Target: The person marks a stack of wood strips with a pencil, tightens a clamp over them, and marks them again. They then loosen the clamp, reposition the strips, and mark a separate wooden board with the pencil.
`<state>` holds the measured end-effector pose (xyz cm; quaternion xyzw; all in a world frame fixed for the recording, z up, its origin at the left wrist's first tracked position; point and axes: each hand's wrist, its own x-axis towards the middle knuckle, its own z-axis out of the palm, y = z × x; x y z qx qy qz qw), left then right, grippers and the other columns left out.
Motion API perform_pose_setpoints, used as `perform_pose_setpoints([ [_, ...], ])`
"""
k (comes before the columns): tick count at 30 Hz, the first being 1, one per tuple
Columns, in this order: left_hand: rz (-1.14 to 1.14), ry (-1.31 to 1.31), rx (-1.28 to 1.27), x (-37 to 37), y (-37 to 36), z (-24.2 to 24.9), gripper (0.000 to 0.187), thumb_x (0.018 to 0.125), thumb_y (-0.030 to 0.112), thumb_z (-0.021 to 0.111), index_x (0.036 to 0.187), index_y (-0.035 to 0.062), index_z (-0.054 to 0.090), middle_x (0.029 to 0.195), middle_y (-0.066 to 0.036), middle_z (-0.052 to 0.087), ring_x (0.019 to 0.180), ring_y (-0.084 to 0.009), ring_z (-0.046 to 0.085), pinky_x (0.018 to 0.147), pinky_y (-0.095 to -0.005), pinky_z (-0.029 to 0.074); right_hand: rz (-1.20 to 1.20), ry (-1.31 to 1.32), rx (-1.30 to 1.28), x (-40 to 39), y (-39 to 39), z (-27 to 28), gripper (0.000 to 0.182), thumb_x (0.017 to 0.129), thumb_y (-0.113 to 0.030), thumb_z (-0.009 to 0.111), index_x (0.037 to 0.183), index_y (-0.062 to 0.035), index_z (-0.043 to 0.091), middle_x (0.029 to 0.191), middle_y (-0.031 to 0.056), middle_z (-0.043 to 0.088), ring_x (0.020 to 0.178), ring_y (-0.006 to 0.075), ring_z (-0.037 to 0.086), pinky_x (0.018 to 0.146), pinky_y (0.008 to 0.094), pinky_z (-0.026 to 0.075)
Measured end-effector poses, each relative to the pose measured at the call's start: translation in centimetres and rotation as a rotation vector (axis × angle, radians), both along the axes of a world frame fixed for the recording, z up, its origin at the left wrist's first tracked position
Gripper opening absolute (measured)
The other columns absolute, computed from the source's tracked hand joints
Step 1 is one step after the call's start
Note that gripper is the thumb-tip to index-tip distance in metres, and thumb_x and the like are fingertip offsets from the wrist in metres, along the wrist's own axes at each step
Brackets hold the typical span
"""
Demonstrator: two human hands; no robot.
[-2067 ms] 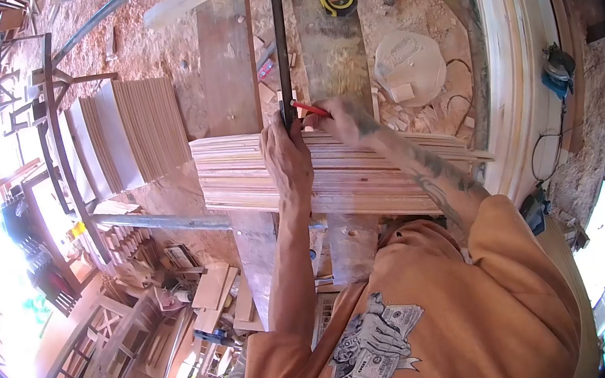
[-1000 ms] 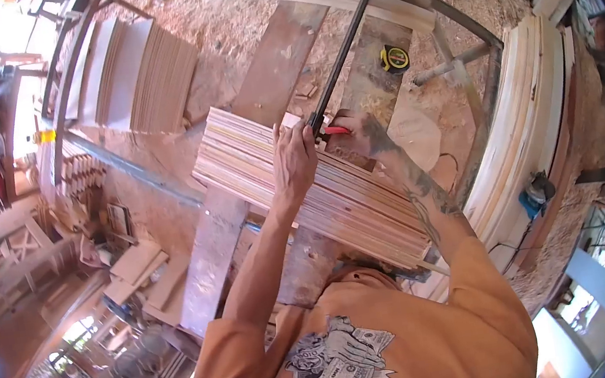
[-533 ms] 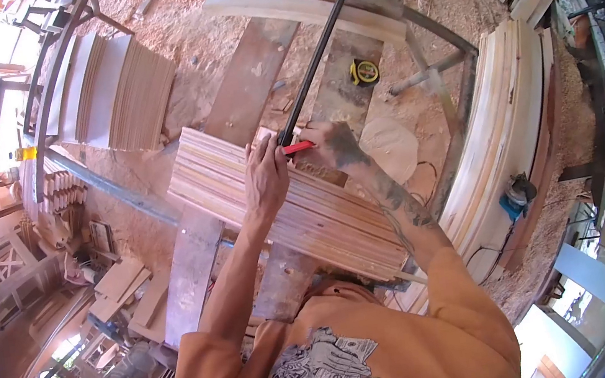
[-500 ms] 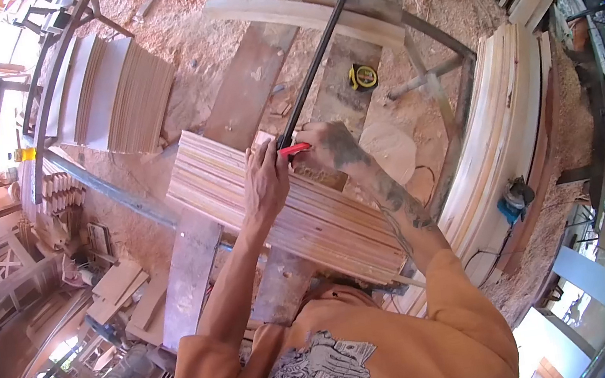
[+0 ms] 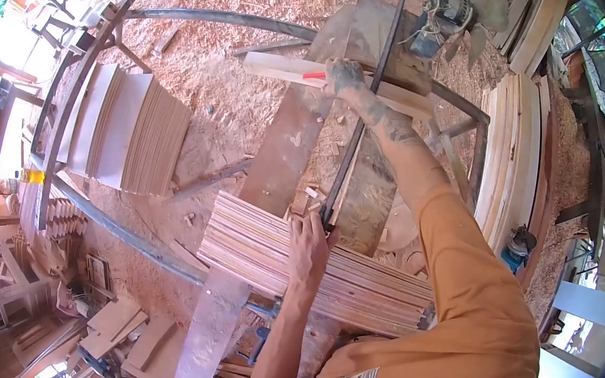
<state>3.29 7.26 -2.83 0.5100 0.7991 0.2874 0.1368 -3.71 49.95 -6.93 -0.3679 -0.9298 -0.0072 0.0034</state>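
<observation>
My left hand (image 5: pixel 309 250) is closed on the near end of a long black bar (image 5: pixel 355 152), over a stack of wood strips (image 5: pixel 241 235). The bar runs from the stack across a pale board (image 5: pixel 270 66) and beyond it. My right hand (image 5: pixel 345 77) is at the pale board, left of the bar. Its fingers are closed on a slim red thing (image 5: pixel 314 75), whose kind I cannot make out. Small wood offcuts (image 5: pixel 308 197) lie just beyond my left hand.
A curved metal frame (image 5: pixel 216 17) surrounds the work spot. Stacks of thin panels (image 5: pixel 128 132) stand at left, long boards (image 5: pixel 509 148) at right. A corded power tool (image 5: pixel 441 19) sits at the far right. Sawdust (image 5: pixel 224 68) covers the ground.
My right hand has moved away from my left hand, out to the pale board, carrying the red thing. My left hand stays at the bar's near end. The yellow tape measure is out of sight.
</observation>
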Motion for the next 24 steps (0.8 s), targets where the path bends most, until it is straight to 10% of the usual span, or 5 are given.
perform_pose_setpoints([
  [12,-0.020,0.067,-0.027,0.4,-0.7,-1.5,0.065,0.096,0.034,0.077,0.137,-0.0110,0.055,0.118,-0.027,0.068,0.116,-0.0455,0.062,0.119,-0.0585,0.043,0.302,0.265,-0.199,-17.6,-10.8,4.9,0.076,0.084,-0.052,0.084,0.137,-0.0032,0.060,0.135,0.0222,0.067,0.121,0.0363,0.071,0.097,0.0512,0.058],
  [24,0.126,-0.070,0.278,-1.2,-2.7,0.6,0.050,0.096,0.030,0.073,0.130,-0.0041,0.061,0.119,-0.019,0.070,0.121,-0.0377,0.062,0.116,-0.0511,0.045,1.066,0.412,0.052,-18.1,-34.3,19.2,0.043,0.088,-0.016,0.081,0.128,-0.0117,0.064,0.110,0.0115,0.071,0.106,0.0324,0.077,0.086,0.0469,0.065],
])
